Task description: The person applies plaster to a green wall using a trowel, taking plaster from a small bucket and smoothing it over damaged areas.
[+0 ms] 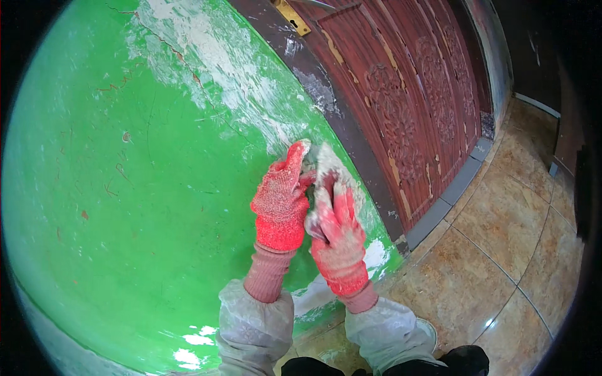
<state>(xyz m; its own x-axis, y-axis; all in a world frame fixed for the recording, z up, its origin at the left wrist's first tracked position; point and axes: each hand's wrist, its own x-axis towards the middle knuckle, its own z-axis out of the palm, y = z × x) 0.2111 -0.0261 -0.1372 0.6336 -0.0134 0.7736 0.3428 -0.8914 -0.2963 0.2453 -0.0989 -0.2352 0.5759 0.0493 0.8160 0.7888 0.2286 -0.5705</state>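
Observation:
My left hand (279,200), in a red work glove, is raised against the green wall (138,238), fingers curled and index finger pointing up; whatever it grips is hidden. My right hand (338,241), in a red glove smeared white, is closed on a plaster-coated scraper (329,163), its flat end tilted up beside my left fingertips. Both hands are near the wall's corner by the dark door frame (338,125). Above them spreads a rough white filler patch (207,69), with cracks along its left part.
A carved brown wooden door (426,106) with a brass lock plate (290,14) stands at upper right. Below it runs a grey threshold strip (433,222), then beige tiled flooring (501,238). A dark panel (536,56) is at the far right. My shoes show at the bottom edge.

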